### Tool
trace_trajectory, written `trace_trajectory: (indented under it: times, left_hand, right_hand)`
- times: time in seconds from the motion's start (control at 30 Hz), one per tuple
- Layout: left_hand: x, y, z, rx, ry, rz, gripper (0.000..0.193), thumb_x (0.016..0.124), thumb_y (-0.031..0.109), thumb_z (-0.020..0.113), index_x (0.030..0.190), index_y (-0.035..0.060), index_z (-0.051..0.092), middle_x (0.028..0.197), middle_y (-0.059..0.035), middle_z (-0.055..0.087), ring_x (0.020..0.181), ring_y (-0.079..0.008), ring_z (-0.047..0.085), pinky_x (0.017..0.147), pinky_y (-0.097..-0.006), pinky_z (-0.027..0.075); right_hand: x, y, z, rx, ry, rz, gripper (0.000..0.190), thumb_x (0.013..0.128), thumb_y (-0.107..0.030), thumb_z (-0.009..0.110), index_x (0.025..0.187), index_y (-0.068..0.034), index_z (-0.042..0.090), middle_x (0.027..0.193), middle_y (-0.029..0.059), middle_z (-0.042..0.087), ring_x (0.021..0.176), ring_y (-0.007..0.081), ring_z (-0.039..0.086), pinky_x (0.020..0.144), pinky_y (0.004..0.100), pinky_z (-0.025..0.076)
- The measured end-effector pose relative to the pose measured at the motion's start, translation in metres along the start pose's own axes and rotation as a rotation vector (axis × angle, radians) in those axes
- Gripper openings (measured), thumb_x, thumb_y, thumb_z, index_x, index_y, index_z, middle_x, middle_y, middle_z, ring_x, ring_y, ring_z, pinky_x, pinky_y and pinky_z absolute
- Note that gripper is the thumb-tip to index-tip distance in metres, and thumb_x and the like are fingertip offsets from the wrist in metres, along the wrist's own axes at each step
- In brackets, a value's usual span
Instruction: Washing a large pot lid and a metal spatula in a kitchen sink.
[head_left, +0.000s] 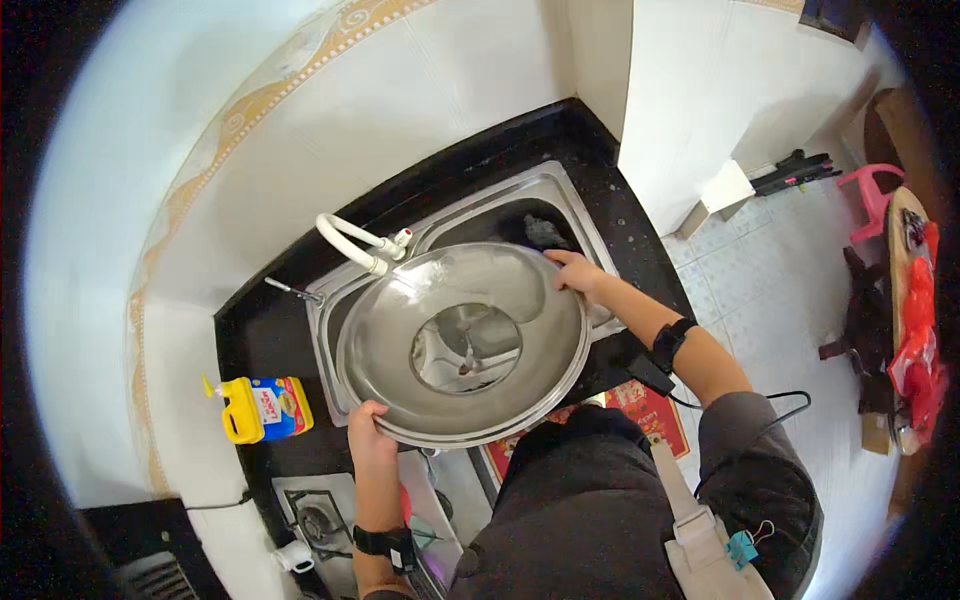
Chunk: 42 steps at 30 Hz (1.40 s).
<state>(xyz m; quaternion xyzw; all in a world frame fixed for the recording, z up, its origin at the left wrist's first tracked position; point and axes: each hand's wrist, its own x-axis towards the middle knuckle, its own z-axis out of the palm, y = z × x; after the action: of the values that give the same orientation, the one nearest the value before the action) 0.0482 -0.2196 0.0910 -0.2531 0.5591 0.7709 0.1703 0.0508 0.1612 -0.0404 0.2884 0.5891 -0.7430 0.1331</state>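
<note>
A large, round stainless-steel basin (375, 352) is held tilted over the sink (319, 360), its shiny inner face turned up. My left hand (371, 435) grips its near-left rim, the thumb over the edge. At the far-right rim, my right hand (576, 271) holds on with the fingers at the edge. The hidden fingers of both hands lie under or behind the rim. A white double-pipe faucet (349, 240) stands close to the basin's far-left edge. Wet, dark sink bowl (540, 225) shows beyond the basin, and much of the sink is covered by it.
On the black countertop (289, 337), a yellow-and-blue detergent jug (268, 409) stands left of the sink. Nearer me are a gas burner (321, 521) and a white cup (294, 556). A red mat (649, 416) lies below; a pink plastic stool (870, 199) stands at far right.
</note>
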Motion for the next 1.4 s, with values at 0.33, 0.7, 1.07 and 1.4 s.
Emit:
trace_trajectory:
  times: [0.33,0.7,1.07,1.4]
  left_hand:
    - [-0.084,0.02,0.109,-0.024,0.109,0.473,0.04,0.066,-0.008,0.049,0.105,0.0023,0.048,0.099,-0.0091,0.055,0.09,-0.0228,0.054,0.083,-0.0346,0.043]
    - [-0.079,0.021,0.142,0.074,0.232,0.773,0.04,0.058,-0.008,0.047,0.097,0.0016,0.049,0.091,-0.0097,0.054,0.08,-0.0228,0.055,0.071,-0.0317,0.047]
    - [-0.076,0.001,0.106,-0.067,0.239,0.95,0.037,0.06,-0.01,0.045,0.094,0.003,0.044,0.118,-0.011,0.046,0.106,-0.0214,0.046,0.094,-0.0333,0.033]
    - [-0.033,0.013,-0.027,0.048,0.159,0.415,0.038,0.078,0.013,0.05,0.113,-0.0002,0.046,0.109,-0.0144,0.053,0.097,-0.0248,0.054,0.087,-0.0389,0.043]
  right_hand:
    - [0.045,0.045,0.059,-0.258,-0.335,-0.041,0.064,0.072,-0.002,0.057,0.131,-0.014,0.037,0.11,0.011,0.055,0.085,0.0208,0.056,0.075,0.0304,0.046]
    - [0.082,0.048,0.093,-0.831,-0.246,-0.252,0.044,0.085,-0.032,0.045,0.116,-0.001,0.046,0.11,0.0204,0.053,0.102,0.0312,0.052,0.084,0.0381,0.042]
    - [0.011,0.049,0.057,0.459,-0.49,0.27,0.056,0.068,0.005,0.057,0.121,-0.006,0.041,0.092,0.0106,0.058,0.082,0.0259,0.057,0.071,0.0447,0.047]
    - [0.041,-0.026,0.031,-0.002,-0.507,-0.121,0.063,0.058,0.007,0.058,0.117,-0.008,0.041,0.089,0.0106,0.051,0.073,0.0222,0.053,0.06,0.0366,0.047]
